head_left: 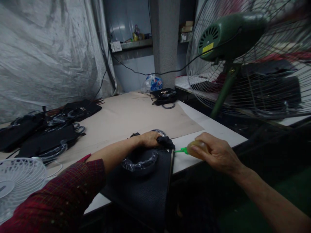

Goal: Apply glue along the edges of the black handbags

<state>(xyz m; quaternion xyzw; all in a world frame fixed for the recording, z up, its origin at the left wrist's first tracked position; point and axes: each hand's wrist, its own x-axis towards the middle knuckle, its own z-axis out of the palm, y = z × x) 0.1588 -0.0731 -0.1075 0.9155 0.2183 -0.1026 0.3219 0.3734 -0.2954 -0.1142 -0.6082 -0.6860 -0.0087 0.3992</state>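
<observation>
A black leather handbag (143,191) lies over the near edge of the table, its round handle (141,163) wrapped in clear plastic. My left hand (151,139) grips black material at the bag's upper right corner, fingers closed around it. In my right hand (217,152) is a glue bottle (198,149), yellowish with a green nozzle. The nozzle's tip meets or nearly meets the bag's side edge, just below my left hand. Whether any glue is coming out cannot be seen.
Several black bags (51,136) lie at the left, and another black bag (164,96) lies at the far end. A white fan (14,187) stands near left. The large green fan (233,35) stands at the right. Brown paper (126,113) covers part of the white table (218,132).
</observation>
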